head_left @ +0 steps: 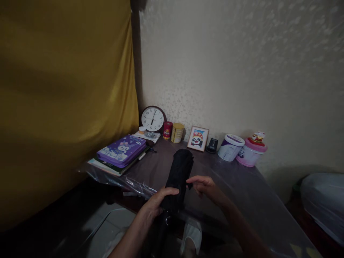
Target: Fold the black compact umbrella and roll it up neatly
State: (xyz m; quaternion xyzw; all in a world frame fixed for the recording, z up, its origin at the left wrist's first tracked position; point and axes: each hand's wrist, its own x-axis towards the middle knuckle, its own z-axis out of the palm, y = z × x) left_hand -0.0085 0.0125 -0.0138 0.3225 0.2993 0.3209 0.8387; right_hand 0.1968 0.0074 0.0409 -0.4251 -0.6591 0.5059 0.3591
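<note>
Black folding umbrella (179, 170): pointing toward 1 o'clock, lying over the worktop's (231, 190) near edge;
Left hand (159, 200): gripping it from 8 o'clock;
Right hand (205, 187): curling at 4 o'clock; whether pinching, cannot tell;
Slip risk: slackening left fingers could be letting it unfurl or drop.

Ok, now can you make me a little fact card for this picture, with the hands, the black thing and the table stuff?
Left hand: holds the folded black umbrella
Right hand: index finger at the umbrella's edge
Table, left: purple case on a stack
Table, back: clock showing about six, red can, panda picture
Table, right: white tub, pink-lidded tub with figurine on top
</note>
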